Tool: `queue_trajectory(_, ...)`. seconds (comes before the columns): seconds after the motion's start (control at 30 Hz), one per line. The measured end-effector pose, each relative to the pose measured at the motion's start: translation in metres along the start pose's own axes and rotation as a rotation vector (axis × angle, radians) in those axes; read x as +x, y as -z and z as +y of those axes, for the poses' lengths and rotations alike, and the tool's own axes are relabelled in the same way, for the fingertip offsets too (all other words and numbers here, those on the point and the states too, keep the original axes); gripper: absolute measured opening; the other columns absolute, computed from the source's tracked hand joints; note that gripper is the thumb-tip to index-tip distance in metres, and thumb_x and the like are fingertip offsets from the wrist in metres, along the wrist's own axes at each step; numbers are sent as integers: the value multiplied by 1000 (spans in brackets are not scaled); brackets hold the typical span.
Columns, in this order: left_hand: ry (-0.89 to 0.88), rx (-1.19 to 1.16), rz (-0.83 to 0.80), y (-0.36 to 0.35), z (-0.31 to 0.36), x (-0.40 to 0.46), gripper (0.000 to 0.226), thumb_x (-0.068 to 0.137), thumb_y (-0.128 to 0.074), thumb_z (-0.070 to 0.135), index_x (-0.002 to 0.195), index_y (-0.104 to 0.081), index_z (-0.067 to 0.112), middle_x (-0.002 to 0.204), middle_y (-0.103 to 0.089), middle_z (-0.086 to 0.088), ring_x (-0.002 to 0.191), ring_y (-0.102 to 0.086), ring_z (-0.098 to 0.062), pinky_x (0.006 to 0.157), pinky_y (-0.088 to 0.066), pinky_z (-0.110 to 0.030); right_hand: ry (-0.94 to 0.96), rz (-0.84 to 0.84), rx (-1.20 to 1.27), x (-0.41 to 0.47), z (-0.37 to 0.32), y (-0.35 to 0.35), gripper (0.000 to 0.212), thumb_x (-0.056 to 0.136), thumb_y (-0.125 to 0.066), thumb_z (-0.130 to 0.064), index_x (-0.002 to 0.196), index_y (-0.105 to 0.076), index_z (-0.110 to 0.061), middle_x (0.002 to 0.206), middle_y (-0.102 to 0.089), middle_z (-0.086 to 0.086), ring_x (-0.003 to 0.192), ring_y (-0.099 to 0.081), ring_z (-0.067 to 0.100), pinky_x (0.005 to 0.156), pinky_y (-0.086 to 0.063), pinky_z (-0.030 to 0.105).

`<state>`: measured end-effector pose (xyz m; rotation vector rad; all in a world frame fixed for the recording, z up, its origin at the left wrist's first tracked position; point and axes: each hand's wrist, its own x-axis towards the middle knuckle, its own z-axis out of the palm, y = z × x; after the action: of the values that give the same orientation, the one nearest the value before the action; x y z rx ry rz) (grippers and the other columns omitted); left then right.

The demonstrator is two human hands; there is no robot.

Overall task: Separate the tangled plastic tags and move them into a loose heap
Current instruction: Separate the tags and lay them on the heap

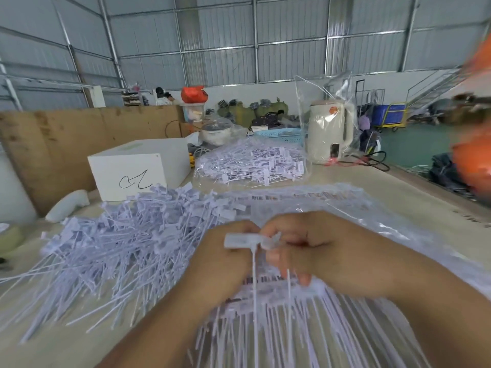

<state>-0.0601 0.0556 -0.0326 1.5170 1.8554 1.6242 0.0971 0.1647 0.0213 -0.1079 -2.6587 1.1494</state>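
A loose heap of white plastic tags (114, 251) spreads over the left of the table. Directly under my hands lies a joined row of tags (279, 314), their thin tails pointing toward me. My left hand (220, 264) and my right hand (326, 251) meet at the middle. Between them they pinch one white tag (243, 240) by its flat head, and its long tail hangs straight down. Which fingers hold which end of the tag is hard to tell.
A white box (138, 168) with a black scribble stands behind the heap. A clear bag of tags (249, 162) lies at the middle back, beside a cream kettle (329, 128) in plastic wrap. Clear plastic sheeting (345, 208) covers the table's right side. A blurred orange shape (475, 155) sits far right.
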Motion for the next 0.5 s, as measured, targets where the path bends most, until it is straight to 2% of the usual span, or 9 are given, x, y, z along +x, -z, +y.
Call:
queue_trajectory(0.03, 4, -35, 66, 3, 5, 1, 14, 68, -60, 33, 72, -71, 24, 68, -69, 4, 66, -63, -11, 64, -46, -30, -48, -48, -26, 1, 2, 1, 7, 94, -62, -33, 89, -65, -33, 67, -62, -7, 59, -58, 4, 63, -46, 28)
queue_trajectory(0.1, 36, -136, 133, 6, 11, 3, 28, 75, -55, 43, 71, -73, 22, 71, -70, 1, 68, -64, -11, 68, -45, -27, -104, -77, -82, 3, 3, 1, 16, 93, -63, -36, 76, -65, -36, 60, -59, -16, 57, -57, 0, 62, -43, 25)
queue_trajectory(0.17, 82, -182, 79, 8, 17, 4, 47, 81, -44, 58, 69, -75, 24, 72, -71, 0, 71, -66, -10, 73, -46, -25, -125, -50, -83, 4, 5, 2, 21, 91, -64, -39, 71, -64, -34, 60, -61, -14, 56, -57, -1, 62, -41, 25)
queue_trajectory(0.23, 64, -123, -34, 7, 20, 1, 45, 79, -48, 64, 71, -74, 28, 74, -71, 1, 73, -64, -7, 75, -46, -22, -142, -39, -69, 5, 7, 3, 22, 89, -66, -42, 71, -66, -30, 64, -65, -9, 55, -57, 0, 61, -41, 25)
queue_trajectory(0.3, 28, 33, -128, 4, 22, -3, 30, 81, -59, 57, 79, -70, 29, 76, -67, -4, 71, -63, -15, 72, -46, -24, -143, -40, -55, 5, 8, 3, 24, 82, -66, -48, 72, -68, -26, 64, -67, -7, 54, -55, 3, 58, -41, 24)
queue_trajectory(0.37, 6, 89, -146, 4, 22, -5, 11, 90, -65, 37, 83, -66, 29, 76, -64, -14, 65, -58, -25, 66, -44, -31, -146, -47, -10, 6, 10, 2, 24, 78, -67, -48, 75, -71, -25, 64, -68, -7, 52, -54, 3, 54, -40, 21)
queue_trajectory(0.43, 0, 87, -112, 5, 22, -3, 14, 94, -63, 21, 82, -66, 29, 71, -63, -15, 61, -53, -20, 63, -42, -30, -168, -75, 48, 7, 10, 3, 27, 77, -70, -47, 80, -72, -21, 67, -69, -4, 55, -57, 5, 56, -43, 19)
queue_trajectory(0.5, 5, 41, -53, 8, 23, -1, 19, 93, -64, 16, 79, -67, 28, 61, -59, -5, 59, -50, -17, 60, -39, -27, -204, -130, 94, 7, 9, 6, 31, 71, -72, -52, 79, -71, -22, 74, -71, 0, 63, -63, 7, 63, -47, 25)
